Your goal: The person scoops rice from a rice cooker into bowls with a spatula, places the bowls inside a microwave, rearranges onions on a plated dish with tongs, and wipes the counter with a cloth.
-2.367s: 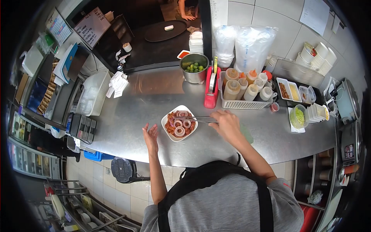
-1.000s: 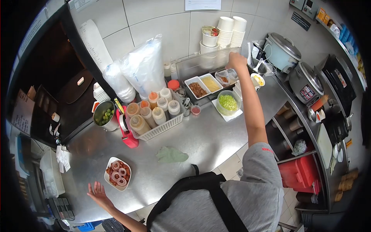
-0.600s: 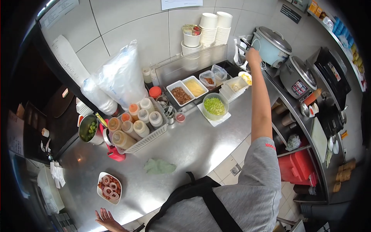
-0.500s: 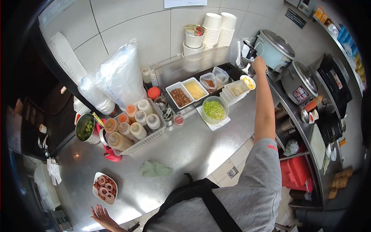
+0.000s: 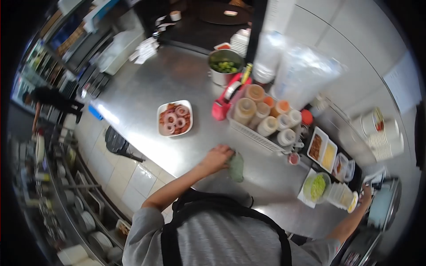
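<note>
My left hand (image 5: 216, 158) is over the steel counter with its fingers closed on the edge of a crumpled green cloth (image 5: 236, 169). A white square bowl (image 5: 189, 126) of reddish food topped with onion rings (image 5: 170, 118) stands beyond that hand. My right hand (image 5: 366, 195) is far to the right, by the utensils and the light-blue rice cooker (image 5: 380, 206). Its fingers look closed, but what they hold is blurred. Close to it are a small cup with yellow food (image 5: 353, 202), stacked clear containers (image 5: 339, 196) and a tub of chopped greens (image 5: 317, 186).
A basket (image 5: 255, 136) of sauce bottles stands mid-counter beside a red tape dispenser (image 5: 219, 111) and a metal pot (image 5: 219, 79) of green pieces. Plastic bags (image 5: 301, 73) lean by the wall. Another person (image 5: 55, 99) stands at the far left. Dish shelves (image 5: 84, 208) line the lower left.
My view has swung to the left. My left hand has moved from near the bowl onto the green cloth. My right hand stays by the utensils and rice cooker.
</note>
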{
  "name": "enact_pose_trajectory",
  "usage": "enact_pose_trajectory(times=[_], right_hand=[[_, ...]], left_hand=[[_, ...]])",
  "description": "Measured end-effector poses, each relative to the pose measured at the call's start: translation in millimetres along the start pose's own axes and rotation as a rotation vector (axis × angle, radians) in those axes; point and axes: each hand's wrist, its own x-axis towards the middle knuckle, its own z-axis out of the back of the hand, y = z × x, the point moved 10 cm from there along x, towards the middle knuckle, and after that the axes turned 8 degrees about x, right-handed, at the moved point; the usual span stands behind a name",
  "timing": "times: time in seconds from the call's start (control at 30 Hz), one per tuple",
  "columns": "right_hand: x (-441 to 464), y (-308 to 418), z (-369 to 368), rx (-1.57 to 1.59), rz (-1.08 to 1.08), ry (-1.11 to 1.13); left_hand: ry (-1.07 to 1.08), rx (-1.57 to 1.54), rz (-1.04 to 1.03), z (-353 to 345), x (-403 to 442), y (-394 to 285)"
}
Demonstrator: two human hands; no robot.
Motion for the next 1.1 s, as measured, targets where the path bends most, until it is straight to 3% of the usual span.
enact_pose_trajectory(times=[0.07, 0.13, 0.2, 0.23, 0.27, 0.33, 0.37, 0.43, 0.47, 0.5, 0.53, 0.57, 0.6, 0.63, 0.67, 0.77, 0.87, 0.93, 1.0, 1.1], right_hand=[[-29, 12, -24, 0.019, -0.031, 0.116], [33, 17, -25, 0.11, 0.535, 0.131], [97, 6, -23, -0.11, 0.675, 0.208], [42, 42, 15, -0.43, 0.535, -0.258], [-6, 70, 31, -0.473, 0.488, -0.519], [-94, 121, 31, -0.29, 0.594, -0.708], [-128, 144, 23, -0.132, 0.924, -0.736], [-181, 167, -43, 0.419, 0.988, -0.125], [-229, 172, -95, 0.272, 0.832, 0.128], [-317, 191, -148, 0.149, 0.838, 0.336], [-388, 186, -199, 0.346, 0.897, 0.477], [-457, 195, -253, 0.21, 0.884, 0.758], [-486, 170, -306, 0.301, 0.839, 0.91], [-508, 147, -350, 0.08, 0.846, 0.901], [-537, 133, -385, 0.144, 0.841, 0.952], [-598, 121, -454, -0.061, 0.741, 0.912], [-640, 175, -459, 0.028, 0.961, 0.631], [-676, 220, -472, 0.15, 1.062, 0.599], [-688, 230, -527, 0.122, 0.96, 0.721], [-726, 275, -587, -0.162, 1.059, 0.619]], left_hand=[[0.038, 0.074, -0.009, -10, 3, -3], [0.051, 0.078, -0.054, -19, 8, -1], [0.022, 0.118, -0.092, -29, 5, 0], [0.012, 0.141, -0.115, -30, 2, 1], [-0.046, 0.084, -0.068, -16, -4, 8], [-0.159, -0.03, 0.011, 23, -19, 26], [-0.321, -0.091, 0.07, 51, -29, 47], [-0.562, -0.23, 0.21, 106, -53, 104], [-0.687, -0.319, 0.253, 123, -66, 143], [-0.853, -0.101, 0.314, 164, -85, 156], [-0.833, -0.007, 0.453, 167, -95, 195], [-0.88, -0.012, 0.527, 179, -102, 223], [-0.762, -0.007, 0.543, 171, -97, 256], [-0.645, 0.001, 0.554, 153, -89, 294], [-0.532, 0.012, 0.565, 140, -79, 320], [-0.324, -0.158, 0.324, 127, -53, 327], [-0.025, -0.346, 0.427, 119, -52, 336], [-0.009, -0.349, 0.371, 113, -51, 345], [0.021, -0.39, 0.334, 114, -50, 351], [-0.034, -0.39, 0.283, 127, -51, 366]])
